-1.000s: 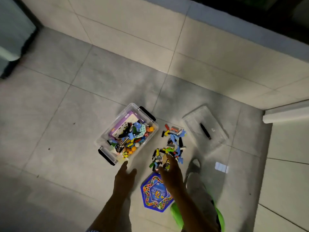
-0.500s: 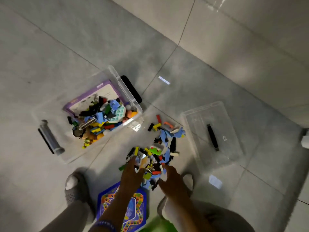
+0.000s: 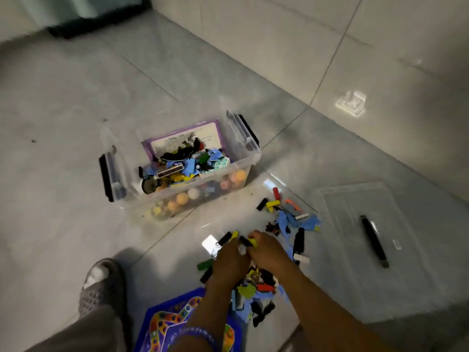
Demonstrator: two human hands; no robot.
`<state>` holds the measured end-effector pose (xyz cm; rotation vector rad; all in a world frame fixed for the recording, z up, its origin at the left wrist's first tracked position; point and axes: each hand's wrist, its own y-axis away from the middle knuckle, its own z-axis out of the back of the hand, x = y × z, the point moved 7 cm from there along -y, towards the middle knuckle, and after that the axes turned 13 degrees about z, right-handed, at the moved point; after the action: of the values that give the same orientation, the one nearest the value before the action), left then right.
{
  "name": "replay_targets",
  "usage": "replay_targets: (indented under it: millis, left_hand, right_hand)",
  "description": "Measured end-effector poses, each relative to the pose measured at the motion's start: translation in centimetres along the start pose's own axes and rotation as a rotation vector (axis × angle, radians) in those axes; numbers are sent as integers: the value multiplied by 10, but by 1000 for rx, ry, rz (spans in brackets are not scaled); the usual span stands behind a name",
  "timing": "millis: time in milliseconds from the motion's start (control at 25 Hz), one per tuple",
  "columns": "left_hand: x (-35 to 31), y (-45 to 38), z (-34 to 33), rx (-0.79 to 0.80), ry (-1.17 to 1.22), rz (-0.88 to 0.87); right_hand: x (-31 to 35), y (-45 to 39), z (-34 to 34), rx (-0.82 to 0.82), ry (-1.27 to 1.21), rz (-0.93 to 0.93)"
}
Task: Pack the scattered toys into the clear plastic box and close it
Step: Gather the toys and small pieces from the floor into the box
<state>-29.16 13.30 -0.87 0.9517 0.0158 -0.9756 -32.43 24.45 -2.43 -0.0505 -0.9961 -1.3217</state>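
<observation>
On the tiled floor (image 3: pixel 76 102), the clear plastic box (image 3: pixel 229 174) stands open, with its two black latches hanging out at the short ends. It is already well filled: orange and pale balls lie at the bottom against the near wall, and above them is a heap of small coloured pieces, blue, yellow, black and green. A purple-edged card (image 3: pixel 182 138) leans at the far side inside the box.

I judge the task to be about half done. A loose pile of toys (image 3: pixel 286 219) lies on the floor to the right of the box, between the box and the lid, and it stretches down toward the person. A blue game board (image 3: pixel 162 323) lies flat on the floor near the bottom edge, partly under the left arm. The clear lid (image 3: pixel 355 224) rests on the floor well apart from the box, with its black handle facing up. So what is left, as I see it: the pile, the board, then the lid.

Both hands are down in the pile and touch each other. The left hand (image 3: pixel 229 257) curls its grip over small pieces, and the right hand (image 3: pixel 266 248) curls beside it with a yellow piece (image 3: pixel 252 242) at its fingertips. Whether either grip is truly closed around the pieces, I cannot tell.

A foot in a grey shoe (image 3: pixel 101 285) stands at the left.
</observation>
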Motion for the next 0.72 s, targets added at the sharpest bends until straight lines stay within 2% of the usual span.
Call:
replay_targets:
  millis: [80, 160, 240, 320, 520, 720]
  left_hand:
    - [-30, 47, 20, -21, -133, -139]
    - [-31, 95, 51, -72, -174, -161]
    - [-20, 113, 76, -185, -179, -152]
    - [-1, 123, 60, -153, -210, -158]
    - [23, 129, 22, -124, -154, -115]
    - [37, 101, -11, -70, -104, -28]
  right_hand:
    - [24, 43, 20, -52, 57, 75]
    - [49, 89, 40, 39, 150, 101]
    - [70, 102, 77, -67, 182, 146]
    - [68, 121, 93, -174, 158, 136]
    - [23, 152, 66, -164, 77, 69]
    - [-28, 142, 28, -42, -3, 28]
